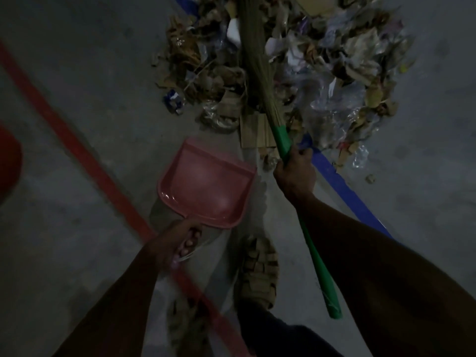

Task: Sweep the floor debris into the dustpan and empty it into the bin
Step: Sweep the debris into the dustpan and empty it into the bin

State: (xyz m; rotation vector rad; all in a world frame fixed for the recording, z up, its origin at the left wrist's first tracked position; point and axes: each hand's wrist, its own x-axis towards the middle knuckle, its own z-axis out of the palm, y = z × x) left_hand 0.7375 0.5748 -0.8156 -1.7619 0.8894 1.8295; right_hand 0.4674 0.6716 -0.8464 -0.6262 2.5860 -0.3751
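1. Left hand (pixel 180 240), lower centre, has its fingers curled tight round the handle of the pink dustpan (pixel 206 184), which sits mid-frame and looks empty.
2. Right hand (pixel 295 173) grips the green broom (pixel 283 143) handle; its bristles lie across the debris pile (pixel 322 73) at top centre.
3. A sandalled foot (pixel 260 269) sits just below the pan.
4. Red line (pixel 77 148) runs left, blue line (pixel 345 186) right; bare concrete floor (pixel 90 73) fills the upper left.

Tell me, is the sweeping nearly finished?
Not nearly. Done: the debris lies gathered in one heap. In hand: the left hand holds the dustpan, with nothing in it, and the right hand grips the broom, its bristles on the heap. Left: sweeping everything in and emptying it; no bin shows.
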